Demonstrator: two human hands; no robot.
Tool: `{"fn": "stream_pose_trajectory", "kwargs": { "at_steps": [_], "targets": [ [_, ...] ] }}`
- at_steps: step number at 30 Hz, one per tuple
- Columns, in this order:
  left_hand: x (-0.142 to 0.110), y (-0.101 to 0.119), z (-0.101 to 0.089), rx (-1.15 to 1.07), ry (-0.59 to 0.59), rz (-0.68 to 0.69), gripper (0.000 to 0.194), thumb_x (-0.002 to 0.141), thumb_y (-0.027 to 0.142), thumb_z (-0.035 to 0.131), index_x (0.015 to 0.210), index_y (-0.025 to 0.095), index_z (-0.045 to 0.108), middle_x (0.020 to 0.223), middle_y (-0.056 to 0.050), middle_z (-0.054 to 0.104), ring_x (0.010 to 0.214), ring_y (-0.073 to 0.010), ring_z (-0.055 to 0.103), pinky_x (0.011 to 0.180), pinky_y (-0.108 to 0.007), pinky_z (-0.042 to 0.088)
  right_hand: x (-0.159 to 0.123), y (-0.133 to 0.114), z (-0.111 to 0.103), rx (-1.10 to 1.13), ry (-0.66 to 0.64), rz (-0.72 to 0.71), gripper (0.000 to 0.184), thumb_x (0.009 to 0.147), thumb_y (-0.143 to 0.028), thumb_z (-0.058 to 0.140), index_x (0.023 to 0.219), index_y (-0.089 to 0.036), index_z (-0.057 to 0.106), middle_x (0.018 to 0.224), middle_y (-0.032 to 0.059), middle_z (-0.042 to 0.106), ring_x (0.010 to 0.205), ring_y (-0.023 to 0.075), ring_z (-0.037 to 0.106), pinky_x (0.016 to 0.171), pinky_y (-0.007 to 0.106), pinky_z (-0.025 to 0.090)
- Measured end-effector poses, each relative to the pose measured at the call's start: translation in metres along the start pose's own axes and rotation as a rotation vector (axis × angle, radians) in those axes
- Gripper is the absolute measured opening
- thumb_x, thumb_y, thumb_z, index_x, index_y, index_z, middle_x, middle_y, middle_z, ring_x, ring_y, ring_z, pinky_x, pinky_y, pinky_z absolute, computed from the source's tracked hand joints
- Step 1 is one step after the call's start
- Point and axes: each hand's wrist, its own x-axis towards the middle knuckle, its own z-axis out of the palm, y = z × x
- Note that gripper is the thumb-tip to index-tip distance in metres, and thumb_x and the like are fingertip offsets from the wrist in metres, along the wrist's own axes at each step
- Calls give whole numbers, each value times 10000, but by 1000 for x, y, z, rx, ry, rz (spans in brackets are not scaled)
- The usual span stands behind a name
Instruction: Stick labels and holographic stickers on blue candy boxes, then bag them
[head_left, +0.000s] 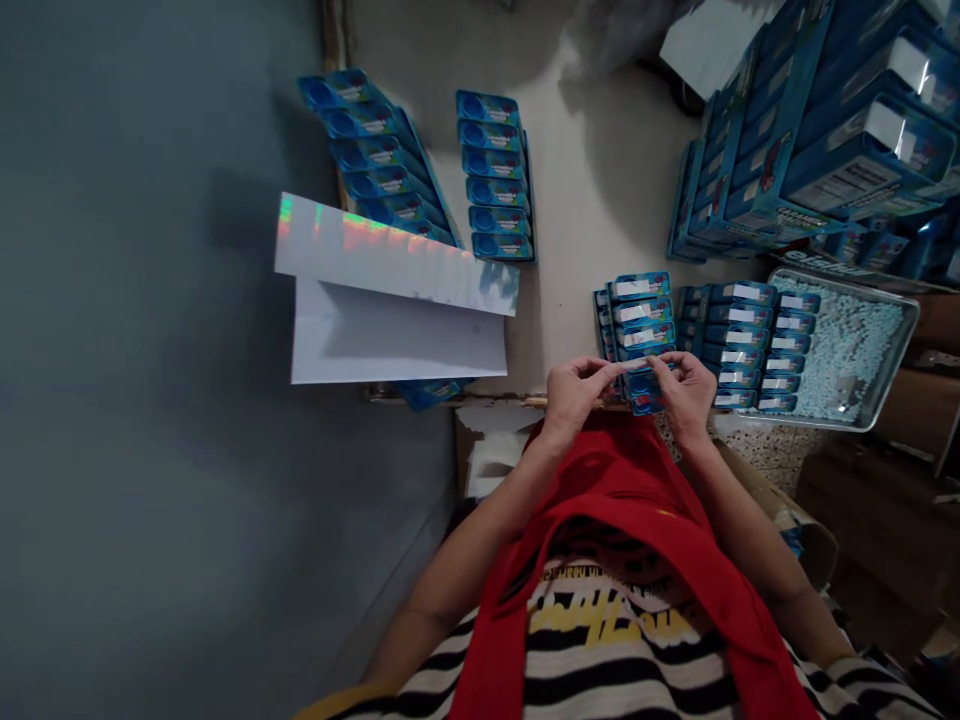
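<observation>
A small whitish strip, which looks like a sticker label (pixel 634 366), is stretched between my two hands. My left hand (pixel 576 398) pinches one end between thumb and finger, and my right hand (pixel 685 392) pinches the other. Directly beneath the strip is a row of small blue packs (pixel 642 313). The packs farther up this row carry white labels, while the nearest one, partly hidden by my fingers, shows no white label on its visible part. Right of my right hand stand more labelled blue packs (pixel 742 335).
A metal tray (pixel 909 325) of pale blue pellets sits at the right. Large stacked blue display boxes (pixel 780 170) rise behind it. Leftward are two rows of blue packs (pixel 495 190) and a shiny-edged white sheet (pixel 397 330) overhanging the table's edge. A grey wall (pixel 150 400) borders the left.
</observation>
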Motion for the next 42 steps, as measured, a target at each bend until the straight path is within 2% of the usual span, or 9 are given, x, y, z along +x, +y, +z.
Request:
{"fn": "stream_pose_trajectory", "kwargs": {
  "at_steps": [10,17,21,24,26,28,33,38,42],
  "targets": [
    [12,-12,5,-25,-5,-38,422,648,546,944,774,168,805,696,-35,735,606,-149,636,604,-273,507,9,6,0,-148,17,-48,322,870,-547,699,847,-228,726,575,-67,507,559,146,493,595,278,353],
    [34,-42,27,-328,86,-261,591,543,416,1016,960,188,664,777,30,663,683,-120,647,633,-231,501,21,6,-7,-89,-12,70,400,784,-568,817,916,-264,593,579,-93,533,565,170,541,570,292,447],
    [13,-42,19,-121,277,41,441,749,523,871,978,190,694,811,7,668,713,-115,620,633,-216,483,13,-3,-18,180,-63,81,476,835,-693,759,930,-274,553,577,-96,508,534,151,509,513,287,477],
    [-16,-30,8,-16,94,142,478,803,600,811,1034,185,753,841,-23,724,680,-124,646,634,-238,516,6,-11,-19,298,-117,80,526,834,-746,748,918,-278,524,613,-85,536,531,138,516,489,274,467],
    [-32,-20,6,-48,-126,41,599,696,562,903,1138,181,767,883,-36,768,637,-134,673,588,-249,524,1,-15,-17,340,-153,83,531,834,-744,755,902,-276,513,631,-77,557,531,132,525,479,264,452],
    [-40,-13,9,-86,-225,-58,664,602,496,961,1152,174,774,886,-42,786,608,-138,683,549,-244,518,-2,-18,-13,364,-167,76,535,824,-731,777,883,-273,507,607,-87,531,510,121,506,466,250,419],
    [-38,-10,13,-92,-150,-108,405,627,488,924,802,161,763,627,-15,705,535,-107,607,530,-217,486,-9,-15,-18,383,-190,71,507,799,-656,826,938,-262,539,576,-110,537,503,111,525,498,239,424],
    [-34,-9,1,-15,-122,-119,396,614,499,932,736,167,754,601,-13,693,528,-105,595,521,-211,470,-11,-2,-34,315,-249,44,606,648,-403,933,1110,-241,575,745,-62,738,671,153,692,677,285,545],
    [-29,-3,1,33,-89,-99,369,635,483,919,731,166,757,603,-16,695,528,-107,590,520,-214,463,-9,6,-28,287,-105,5,451,684,-363,853,1025,-237,586,770,-28,765,704,181,736,721,320,573]
  ]
}}
